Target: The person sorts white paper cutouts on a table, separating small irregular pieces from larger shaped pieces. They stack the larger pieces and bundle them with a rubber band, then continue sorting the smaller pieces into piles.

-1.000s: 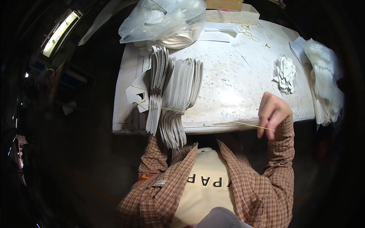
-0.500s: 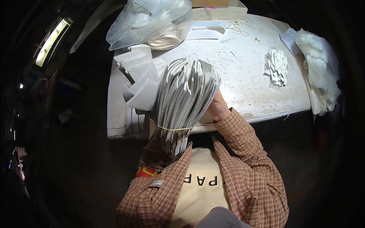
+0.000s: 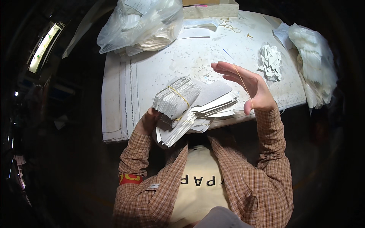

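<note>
At the table's near edge, my left hand (image 3: 148, 121) is wrapped round the left end of a stack of thin grey-white cut pieces, perhaps paper or cloth. One bundle (image 3: 178, 97) lies on top with a yellow rubber band (image 3: 178, 95) round it. Beneath and beside it, another bundle (image 3: 216, 102) fans out to the right, partly covered. My right hand (image 3: 253, 85) is raised to the right of the stack, apart from it, fingers spread from the thumb. A second rubber band (image 3: 243, 81) is stretched between its fingers and thumb.
On the white table (image 3: 148, 68), a clear plastic bag (image 3: 140, 26) of pieces stands far left. A box (image 3: 211, 10), paper sheets (image 3: 197, 32) and loose rubber bands (image 3: 232, 27) are at the back. Scraps (image 3: 270, 62) and another plastic bag (image 3: 313, 64) are at right.
The upright bundle has been lowered and turned sideways, together with the bundle that lay at the left of the table. My right hand has moved away to the right, a rubber band stretched on it.
</note>
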The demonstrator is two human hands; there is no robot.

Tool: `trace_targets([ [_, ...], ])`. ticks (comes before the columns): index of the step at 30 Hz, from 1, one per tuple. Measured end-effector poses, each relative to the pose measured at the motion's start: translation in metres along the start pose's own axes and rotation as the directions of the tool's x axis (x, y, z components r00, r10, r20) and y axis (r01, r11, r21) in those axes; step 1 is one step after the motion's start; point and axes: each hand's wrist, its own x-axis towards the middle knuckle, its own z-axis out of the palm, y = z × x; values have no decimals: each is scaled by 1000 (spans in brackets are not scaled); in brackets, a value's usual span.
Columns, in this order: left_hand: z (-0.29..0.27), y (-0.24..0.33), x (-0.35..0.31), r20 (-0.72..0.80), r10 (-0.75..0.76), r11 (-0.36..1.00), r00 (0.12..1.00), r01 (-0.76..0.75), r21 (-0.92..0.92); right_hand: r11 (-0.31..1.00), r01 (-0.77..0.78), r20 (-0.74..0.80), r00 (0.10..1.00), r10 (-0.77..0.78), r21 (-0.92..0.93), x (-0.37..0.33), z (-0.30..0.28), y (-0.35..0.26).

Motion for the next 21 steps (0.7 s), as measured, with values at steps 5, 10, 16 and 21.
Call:
trace_targets([
  [5,39,18,8,191,-85,975,978,42,219,875,308,263,940,-219,-374,21,9,-12],
  [10,56,9,8,209,-143,984,967,161,-75,958,201,378,919,-112,-205,35,15,-37],
  [16,34,-15,17,-105,-11,954,994,-21,-300,949,-132,-80,990,113,-287,6,24,-55],
  [21,39,-23,26,-309,203,939,929,-275,-208,945,-114,-444,896,-35,-306,-9,20,-22],
])
